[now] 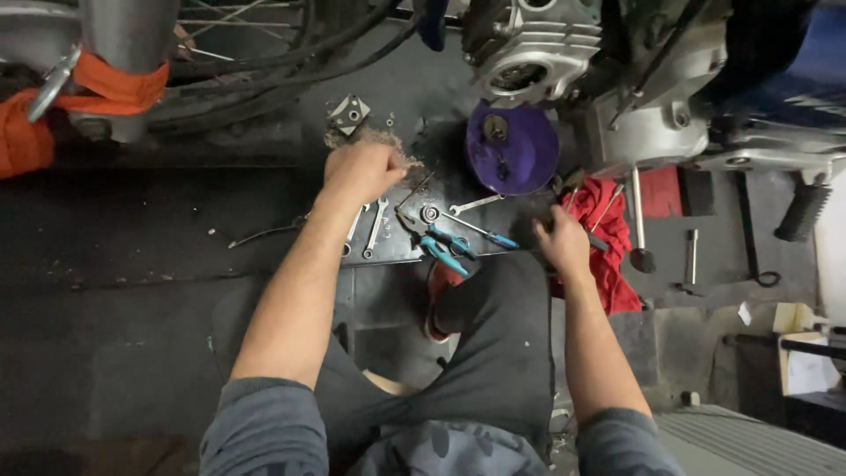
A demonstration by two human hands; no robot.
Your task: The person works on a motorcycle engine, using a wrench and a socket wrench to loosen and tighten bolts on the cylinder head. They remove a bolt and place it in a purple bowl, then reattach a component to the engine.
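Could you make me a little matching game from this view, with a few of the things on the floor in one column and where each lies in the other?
Things:
1. round purple bowl
2. crumpled red rag
3. blue-handled pliers
4. small square metal plate with a hole

Places:
A. just beyond the left hand
B. under the silver engine
C. beside the right hand
D. between the two hands, on the dark tray

Pairs: 1-B, 2-C, 3-D, 4-A
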